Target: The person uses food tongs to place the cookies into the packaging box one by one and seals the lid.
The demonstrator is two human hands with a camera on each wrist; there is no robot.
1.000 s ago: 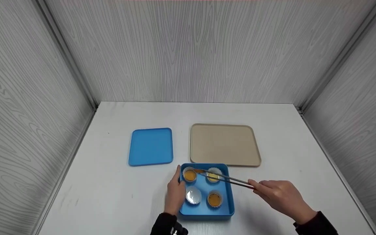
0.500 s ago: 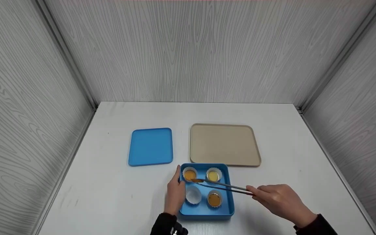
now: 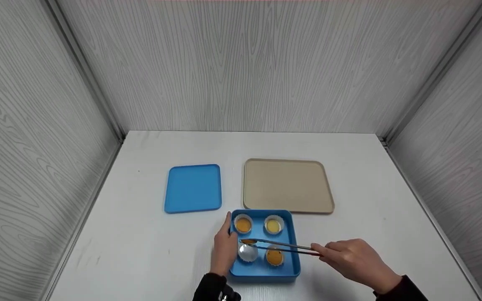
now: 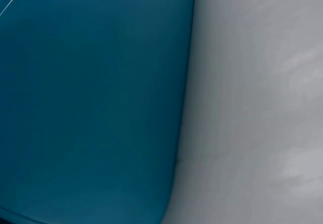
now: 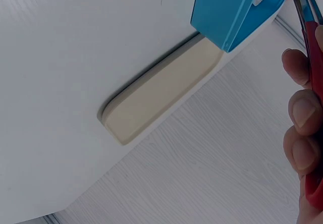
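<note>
Right hand [image 3: 356, 259] pinches tongs [image 3: 280, 246]; tips grip small orange piece [image 3: 248, 241] over near-left cup [image 3: 247, 252] in box [image 3: 295, 255]. Left hand [image 3: 224, 251] rests flat against box's left wall. Piece likely soft, light, fragile: hold gently by sides.

No legible text, labels, brands, numbers or signs in any view. Blue box [image 3: 295, 251], blue lid [image 3: 193, 188], beige tray [image 3: 288, 185], tongs [image 3: 283, 246], surface [image 3: 140, 234] and wood-grain walls all carry no readable marking.
</note>
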